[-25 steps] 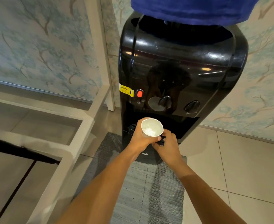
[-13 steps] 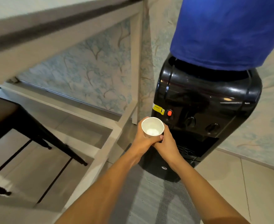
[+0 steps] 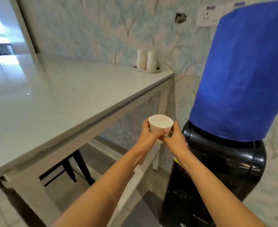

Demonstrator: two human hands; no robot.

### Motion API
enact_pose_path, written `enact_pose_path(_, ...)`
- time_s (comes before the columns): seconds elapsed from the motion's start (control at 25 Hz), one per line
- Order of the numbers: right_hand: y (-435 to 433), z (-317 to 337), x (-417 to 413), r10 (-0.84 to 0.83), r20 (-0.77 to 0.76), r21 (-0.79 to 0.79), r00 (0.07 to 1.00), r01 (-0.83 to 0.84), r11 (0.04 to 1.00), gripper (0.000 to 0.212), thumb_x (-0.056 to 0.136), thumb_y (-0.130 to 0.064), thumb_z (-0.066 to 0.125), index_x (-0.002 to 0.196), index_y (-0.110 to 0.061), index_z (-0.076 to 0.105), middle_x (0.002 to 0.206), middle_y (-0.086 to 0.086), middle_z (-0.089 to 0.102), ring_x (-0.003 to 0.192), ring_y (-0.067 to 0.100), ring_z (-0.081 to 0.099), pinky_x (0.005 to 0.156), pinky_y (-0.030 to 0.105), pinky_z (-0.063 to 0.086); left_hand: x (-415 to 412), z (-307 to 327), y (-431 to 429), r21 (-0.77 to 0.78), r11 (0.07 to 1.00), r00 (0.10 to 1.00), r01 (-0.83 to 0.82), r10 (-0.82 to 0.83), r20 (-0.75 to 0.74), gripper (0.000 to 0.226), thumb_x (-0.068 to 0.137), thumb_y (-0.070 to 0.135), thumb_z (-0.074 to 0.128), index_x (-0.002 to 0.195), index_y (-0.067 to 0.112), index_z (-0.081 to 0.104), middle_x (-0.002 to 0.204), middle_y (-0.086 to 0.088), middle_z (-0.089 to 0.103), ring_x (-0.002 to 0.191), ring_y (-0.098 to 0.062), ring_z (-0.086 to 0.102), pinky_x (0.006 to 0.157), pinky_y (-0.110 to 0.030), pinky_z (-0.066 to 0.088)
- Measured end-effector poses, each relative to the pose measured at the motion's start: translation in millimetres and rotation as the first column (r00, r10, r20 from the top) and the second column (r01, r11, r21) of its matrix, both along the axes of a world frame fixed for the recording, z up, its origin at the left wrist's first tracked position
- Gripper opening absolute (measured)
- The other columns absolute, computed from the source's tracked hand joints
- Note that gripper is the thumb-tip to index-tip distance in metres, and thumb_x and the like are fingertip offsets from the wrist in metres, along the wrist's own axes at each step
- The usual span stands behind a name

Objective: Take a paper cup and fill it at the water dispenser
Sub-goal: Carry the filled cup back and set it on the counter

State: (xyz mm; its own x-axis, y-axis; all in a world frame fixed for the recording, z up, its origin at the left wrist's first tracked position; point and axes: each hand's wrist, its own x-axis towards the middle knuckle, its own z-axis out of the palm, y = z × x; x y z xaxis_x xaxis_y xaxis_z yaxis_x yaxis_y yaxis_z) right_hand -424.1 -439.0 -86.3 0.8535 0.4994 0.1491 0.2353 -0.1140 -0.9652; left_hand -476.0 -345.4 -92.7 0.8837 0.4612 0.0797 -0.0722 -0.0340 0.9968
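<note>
A white paper cup (image 3: pixel 160 124) stands upright in both my hands, at the centre of the view. My left hand (image 3: pixel 147 136) wraps its left side and my right hand (image 3: pixel 176 139) grips its right side and base. The cup's inside is blurred, so I cannot tell how full it is. The black water dispenser (image 3: pixel 220 169) stands to the right, below the cup's level, with a blue-covered bottle (image 3: pixel 243 76) on top. Its taps are hidden from this angle.
A pale grey table (image 3: pixel 69 102) stretches to the left, its edge just left of the cup. Two stacks of paper cups (image 3: pixel 147 60) stand on a small tray at its far corner by the wall. A black stool leg (image 3: pixel 82 166) shows under the table.
Both hands have lifted the cup up and away from the dispenser's tap area to above table-edge height. The view has risen, so the tabletop and cup stacks now show.
</note>
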Motion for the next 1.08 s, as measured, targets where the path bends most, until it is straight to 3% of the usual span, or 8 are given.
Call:
enact_pose_path(0.2, 46, 65, 9, 0.068, 0.063, 0.034, 0.996, -0.070, 0.997, 0.064, 0.076, -0.021, 0.070, 0.131, -0.021, 0.037, 0.126, 0.000, 0.052, 0.112, 0.020, 0.052, 0.094, 0.045, 0.050, -3, 78, 39, 0.021, 0.996, 0.995, -0.088, 0.087, 0.045, 0.067, 0.080, 0.021, 0.068, 0.135, 0.013, 0.029, 0.122, -0.004, 0.051, 0.102, -0.011, 0.053, 0.067, -0.014, 0.044)
enact_pose_path(0.36, 96, 103, 12, 0.140, 0.102, 0.045, 0.985, -0.146, 0.988, 0.064, 0.078, -0.021, 0.068, 0.133, -0.021, 0.035, 0.122, -0.003, 0.047, 0.112, 0.018, 0.049, 0.094, 0.040, 0.049, -4, 115, 86, 0.022, 0.988, 0.985, -0.154, 0.151, 0.082, 0.074, 0.077, 0.020, 0.070, 0.137, 0.011, 0.028, 0.128, -0.009, 0.050, 0.115, -0.021, 0.052, 0.086, -0.028, 0.048)
enact_pose_path(0.44, 128, 116, 16, 0.163, 0.109, 0.040, 0.981, -0.168, 0.985, 0.063, 0.078, -0.020, 0.068, 0.132, -0.023, 0.034, 0.127, 0.001, 0.048, 0.111, 0.019, 0.050, 0.094, 0.040, 0.049, -1, 125, 119, 0.014, 0.983, 0.978, -0.182, 0.180, 0.102, 0.074, 0.074, 0.018, 0.071, 0.136, 0.010, 0.032, 0.130, -0.012, 0.051, 0.116, -0.024, 0.053, 0.084, -0.029, 0.051)
enact_pose_path(0.56, 171, 122, 25, 0.191, 0.100, 0.012, 0.977, -0.193, 0.981, 0.063, 0.078, -0.019, 0.066, 0.132, -0.024, 0.034, 0.133, 0.008, 0.048, 0.115, 0.025, 0.051, 0.097, 0.044, 0.047, 2, 133, 165, 0.035, 0.974, 0.971, -0.224, 0.220, 0.090, 0.079, 0.065, 0.024, 0.074, 0.134, 0.009, 0.038, 0.129, -0.014, 0.054, 0.115, -0.025, 0.055, 0.090, -0.034, 0.051)
enact_pose_path(0.64, 201, 124, 31, 0.219, 0.100, -0.005, 0.971, -0.220, 0.975, 0.062, 0.080, -0.019, 0.065, 0.134, -0.023, 0.033, 0.134, 0.008, 0.048, 0.114, 0.024, 0.049, 0.094, 0.038, 0.046, 5, 134, 193, 0.061, 0.966, 0.967, -0.250, 0.245, 0.074, 0.076, 0.068, 0.023, 0.073, 0.134, 0.009, 0.038, 0.129, -0.013, 0.054, 0.115, -0.026, 0.055, 0.095, -0.038, 0.050)
enact_pose_path(0.76, 241, 120, 37, 0.268, 0.084, -0.011, 0.960, -0.268, 0.963, 0.061, 0.081, -0.019, 0.064, 0.133, -0.022, 0.033, 0.134, 0.008, 0.048, 0.109, 0.020, 0.049, 0.087, 0.032, 0.045, 9, 129, 231, 0.079, 0.953, 0.956, -0.293, 0.290, 0.052, 0.068, 0.075, 0.018, 0.070, 0.134, 0.009, 0.038, 0.127, -0.012, 0.053, 0.115, -0.025, 0.054, 0.096, -0.037, 0.049)
enact_pose_path(0.92, 278, 105, 45, 0.283, 0.055, -0.048, 0.957, -0.281, 0.959, 0.062, 0.078, -0.019, 0.067, 0.132, -0.020, 0.036, 0.132, 0.009, 0.051, 0.113, 0.024, 0.052, 0.095, 0.039, 0.048, 13, 115, 266, 0.110, 0.939, 0.946, -0.325, 0.325, 0.017, 0.065, 0.075, 0.017, 0.070, 0.132, 0.008, 0.040, 0.126, -0.011, 0.054, 0.114, -0.025, 0.054, 0.096, -0.038, 0.048)
enact_pose_path(1.08, 297, 98, 48, 0.300, 0.062, -0.096, 0.952, -0.294, 0.951, 0.063, 0.079, -0.020, 0.067, 0.133, -0.018, 0.034, 0.133, 0.008, 0.049, 0.113, 0.022, 0.049, 0.090, 0.033, 0.045, 15, 104, 287, 0.123, 0.943, 0.951, -0.308, 0.311, -0.004, 0.066, 0.074, 0.024, 0.071, 0.132, 0.009, 0.042, 0.128, -0.010, 0.054, 0.116, -0.025, 0.053, 0.100, -0.040, 0.046)
